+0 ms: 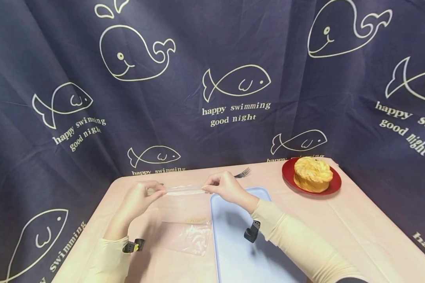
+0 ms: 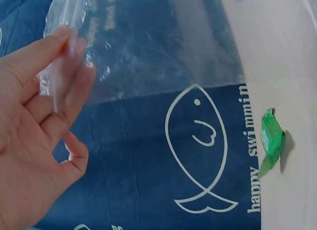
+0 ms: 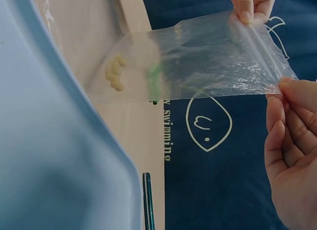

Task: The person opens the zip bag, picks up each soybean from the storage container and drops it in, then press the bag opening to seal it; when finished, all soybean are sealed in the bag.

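Both hands stretch the top edge of a clear zip bag (image 1: 182, 204) between them. My left hand (image 1: 141, 198) pinches its left corner between thumb and fingers, seen close up in the left wrist view. At the opposite corner, my right hand (image 1: 228, 190) grips the zip strip with thumb and forefinger. Small round pale-yellow pieces (image 3: 115, 74) lie together at the bottom of the bag, showing through the plastic. The bag hangs over the table, and its zip strip looks flat between the hands.
Another clear plastic bag (image 1: 189, 237) lies on the table below. A light-blue tray (image 1: 233, 236) is under my right forearm. Behind it lies a fork (image 1: 243, 173). A red plate (image 1: 287, 177) at back right holds a golden bread (image 1: 312, 175). A green wrapped packet (image 2: 272, 141) sits near the far edge.
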`<state>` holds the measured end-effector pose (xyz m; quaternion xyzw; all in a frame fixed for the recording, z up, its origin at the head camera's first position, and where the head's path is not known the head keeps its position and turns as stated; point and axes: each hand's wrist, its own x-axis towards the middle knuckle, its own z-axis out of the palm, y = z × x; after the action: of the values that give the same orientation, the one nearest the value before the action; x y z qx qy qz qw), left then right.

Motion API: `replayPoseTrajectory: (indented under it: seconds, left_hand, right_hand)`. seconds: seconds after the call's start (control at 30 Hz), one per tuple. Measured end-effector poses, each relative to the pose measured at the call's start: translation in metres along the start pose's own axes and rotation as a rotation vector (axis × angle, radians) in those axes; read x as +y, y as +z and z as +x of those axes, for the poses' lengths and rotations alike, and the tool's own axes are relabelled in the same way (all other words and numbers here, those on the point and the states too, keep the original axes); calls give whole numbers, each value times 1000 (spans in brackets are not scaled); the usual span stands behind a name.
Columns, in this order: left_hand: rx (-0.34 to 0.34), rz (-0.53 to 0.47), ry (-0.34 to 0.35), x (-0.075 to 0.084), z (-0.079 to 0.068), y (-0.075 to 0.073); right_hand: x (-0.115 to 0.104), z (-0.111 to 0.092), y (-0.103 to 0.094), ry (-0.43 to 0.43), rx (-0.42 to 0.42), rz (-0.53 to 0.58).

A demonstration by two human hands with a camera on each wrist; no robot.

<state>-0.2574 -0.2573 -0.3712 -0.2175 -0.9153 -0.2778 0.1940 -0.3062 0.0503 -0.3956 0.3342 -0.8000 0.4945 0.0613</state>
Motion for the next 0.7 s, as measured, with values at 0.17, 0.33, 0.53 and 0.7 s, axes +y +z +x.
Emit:
replayPoseTrajectory:
  seconds: [0.17, 0.33, 0.53, 0.7]
  left_hand:
    - [19, -105, -55, -7, -4, -2]
    - [67, -158, -93, -11, -6, 0]
    - [100, -195, -159, -14, -10, -2]
    - [123, -219, -210, -16, -14, -3]
  right_hand:
    - [3, 0, 0, 7, -2, 0]
    - [4, -2, 0, 13, -1, 14]
    - [5, -2, -2, 23, 3, 23]
    - [5, -2, -3, 34, 3, 28]
